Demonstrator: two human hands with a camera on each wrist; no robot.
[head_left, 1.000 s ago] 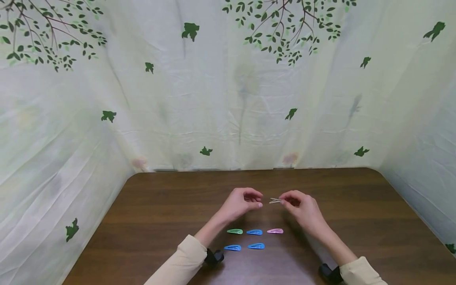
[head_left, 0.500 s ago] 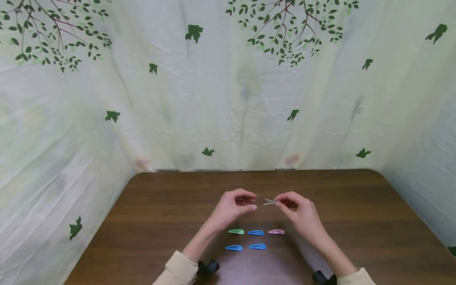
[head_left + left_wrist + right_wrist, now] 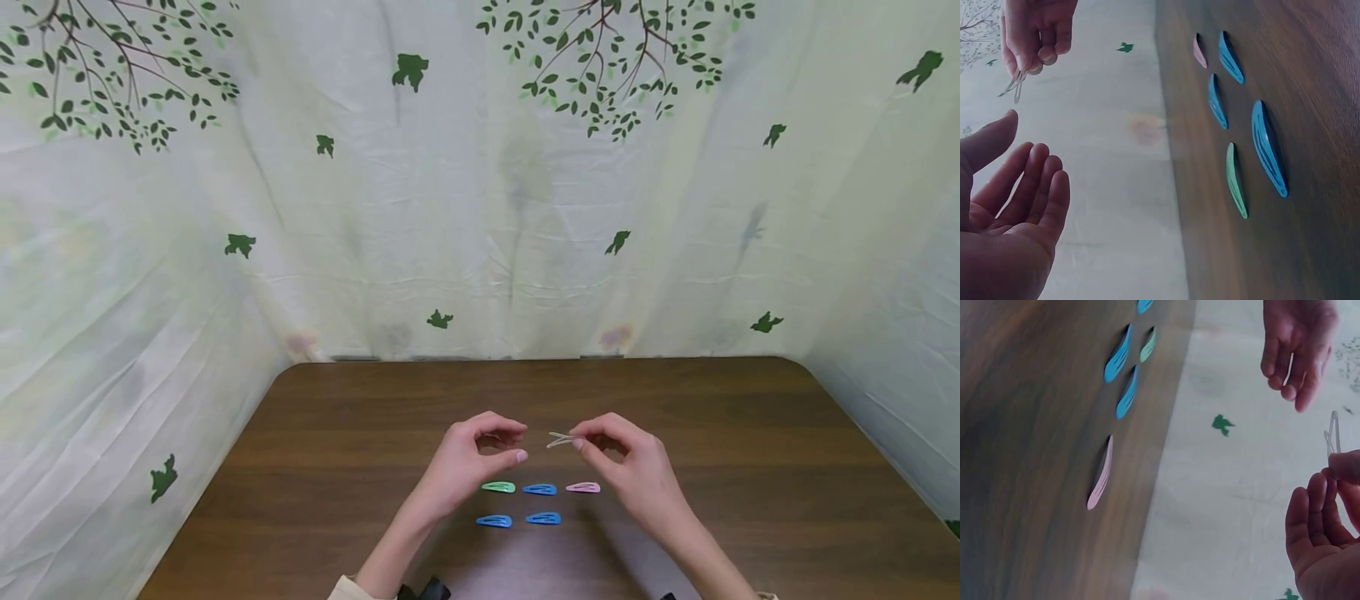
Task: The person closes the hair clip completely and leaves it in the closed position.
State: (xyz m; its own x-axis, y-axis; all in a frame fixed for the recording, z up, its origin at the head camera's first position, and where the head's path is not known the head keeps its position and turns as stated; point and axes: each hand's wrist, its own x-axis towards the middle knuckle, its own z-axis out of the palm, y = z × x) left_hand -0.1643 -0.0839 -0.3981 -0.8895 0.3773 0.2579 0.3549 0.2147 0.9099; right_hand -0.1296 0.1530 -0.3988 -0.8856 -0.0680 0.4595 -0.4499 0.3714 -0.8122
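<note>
My right hand (image 3: 633, 467) pinches a pale, whitish snap hair clip (image 3: 559, 439) between thumb and index finger. In the right wrist view the clip's narrow end (image 3: 1334, 428) sticks out beyond the fingertips, its two parts spread apart. Facing it from the left, my left hand (image 3: 468, 462) holds nothing, its fingers loosely bent and the thumb apart; the left wrist view shows its palm (image 3: 1016, 244). Below the hands, on the table, lie a green hair clip (image 3: 498, 487), a blue hair clip (image 3: 540, 489) and a pink hair clip (image 3: 583, 487) in one row.
Two more blue hair clips, a left one (image 3: 494, 521) and a right one (image 3: 543, 518), form a nearer row on the brown wooden table (image 3: 360, 467). A pale curtain (image 3: 480, 208) with leaf and bird prints hangs behind the table's far edge.
Both hands have come a little left and lower, nearer the person, and the left hand's thumb and fingers look wider apart. The pale clip stays in the right hand; the clips on the table lie as before.
</note>
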